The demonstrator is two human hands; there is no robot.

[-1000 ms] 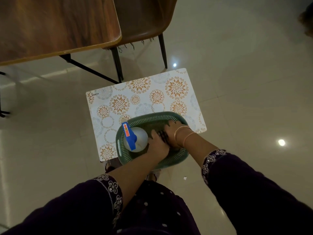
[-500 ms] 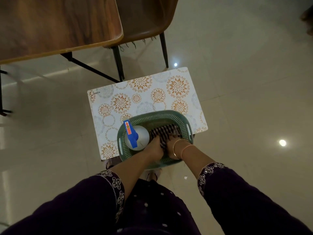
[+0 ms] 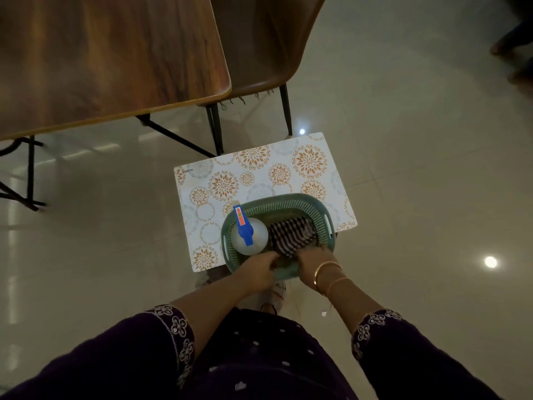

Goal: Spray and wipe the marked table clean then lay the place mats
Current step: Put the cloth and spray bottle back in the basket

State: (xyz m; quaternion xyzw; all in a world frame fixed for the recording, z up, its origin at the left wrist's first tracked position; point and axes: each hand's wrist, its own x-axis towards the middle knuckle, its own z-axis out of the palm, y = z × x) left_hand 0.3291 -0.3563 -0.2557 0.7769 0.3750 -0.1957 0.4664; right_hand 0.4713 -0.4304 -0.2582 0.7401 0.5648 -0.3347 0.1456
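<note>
Left hand [image 3: 259, 269] and right hand [image 3: 313, 262] meet at the near rim of the green basket [image 3: 288, 202]. Fingers are curled by the near end of the striped cloth [image 3: 291, 233]; cannot tell whether they pinch cloth or rim. Spray bottle [image 3: 249, 238] stands in the basket's left half, just beside the cloth. Basket sits on the patterned place mat [image 3: 253, 174], low near the floor. Wooden table [image 3: 101, 59] lies beyond, to the left, with a brown chair [image 3: 265, 44] beside it. Judged step: fetching supplies, spraying not begun. Next move calls for lifting bottle and cloth out and carrying them to the table.
</note>
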